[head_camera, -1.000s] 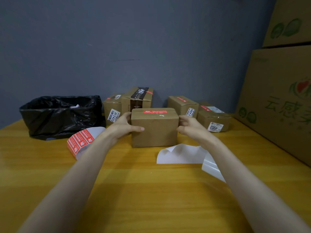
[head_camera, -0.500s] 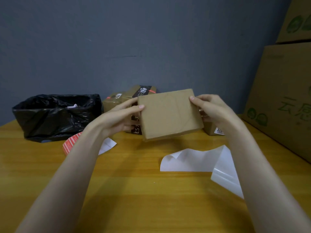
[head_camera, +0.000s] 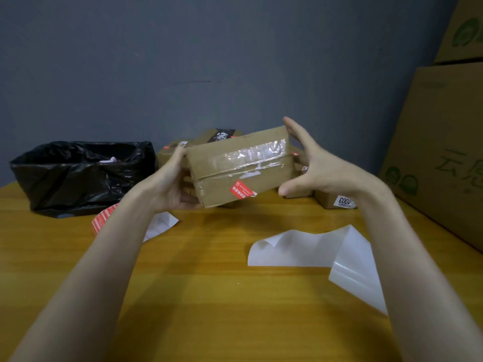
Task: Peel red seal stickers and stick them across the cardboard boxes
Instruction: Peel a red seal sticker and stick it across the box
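Gripping the glossy-taped rectangular cardboard box (head_camera: 235, 176) is the left hand (head_camera: 170, 186), while the right hand (head_camera: 313, 163) spreads wide and straight alongside.

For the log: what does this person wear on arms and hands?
Nothing visible. Both forearms are bare to the frame edge, no sleeves. The left hand and right hand are ungloved, with no watch or bracelet at either wrist. No rings on the fingers in view; some left fingers are hidden behind the cardboard box.
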`<state>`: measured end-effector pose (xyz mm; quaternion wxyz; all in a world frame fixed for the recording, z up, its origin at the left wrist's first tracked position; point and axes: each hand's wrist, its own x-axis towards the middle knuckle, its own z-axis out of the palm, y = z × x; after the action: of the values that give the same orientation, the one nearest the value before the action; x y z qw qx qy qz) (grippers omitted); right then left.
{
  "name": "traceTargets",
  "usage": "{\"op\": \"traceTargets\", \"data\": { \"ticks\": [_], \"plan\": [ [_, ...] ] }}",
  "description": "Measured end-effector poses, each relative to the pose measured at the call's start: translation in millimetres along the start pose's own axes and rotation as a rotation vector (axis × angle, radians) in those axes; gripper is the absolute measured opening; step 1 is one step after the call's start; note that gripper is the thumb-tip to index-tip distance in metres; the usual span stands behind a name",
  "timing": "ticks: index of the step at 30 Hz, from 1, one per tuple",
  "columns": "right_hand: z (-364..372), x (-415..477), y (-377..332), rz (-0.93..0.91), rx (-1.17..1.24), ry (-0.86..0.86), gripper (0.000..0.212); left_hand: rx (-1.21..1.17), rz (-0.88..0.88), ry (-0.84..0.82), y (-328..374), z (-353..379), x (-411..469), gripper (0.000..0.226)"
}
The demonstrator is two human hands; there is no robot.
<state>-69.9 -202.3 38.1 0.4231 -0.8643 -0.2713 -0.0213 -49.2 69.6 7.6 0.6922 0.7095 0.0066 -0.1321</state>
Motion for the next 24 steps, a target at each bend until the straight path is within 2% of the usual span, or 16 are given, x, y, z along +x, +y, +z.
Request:
{"op": "traceTargets", "data": {
  "ticks": [2,5,10,13,17,21,24],
  "plan": [
    [5.5,4.4,1.8,-0.024,-0.067,-0.047,0.131,-0.023,-0.027,-0.005,-2.5,-1.8,0.1,0.067],
    [10.0,7.2,2.7,-0.063,-0.101,-0.008,0.133,0.002,-0.072,-0.016,-4.4,-1.7,-1.4,0.072],
    [6.5,1.3,-3.8,-0.101,-0.103,0.028,0.115,0.131,-0.062,-0.053,-6.9,2.8,-5.0,0.070],
    [4.2,-0.1,0.4,0.000,-0.132,0.032,0.103,0.265,-0.046,-0.027,-9.1,3.3,-7.2,0.061],
    [5.0,0.8,11.5,0.127,-0.077,-0.009,0.098,0.486,-0.044,0.076,-4.9,2.7,-6.6,0.057],
    [11.3,2.2,18.5,0.199,-0.107,0.034,0.095,0.517,0.093,0.207,2.3,7.6,-2.8,0.048],
    [16.9,3.9,25.7,0.237,-0.053,0.071,0.096,0.590,0.140,0.156,4.2,12.7,-2.5,0.050]
  ]
}}
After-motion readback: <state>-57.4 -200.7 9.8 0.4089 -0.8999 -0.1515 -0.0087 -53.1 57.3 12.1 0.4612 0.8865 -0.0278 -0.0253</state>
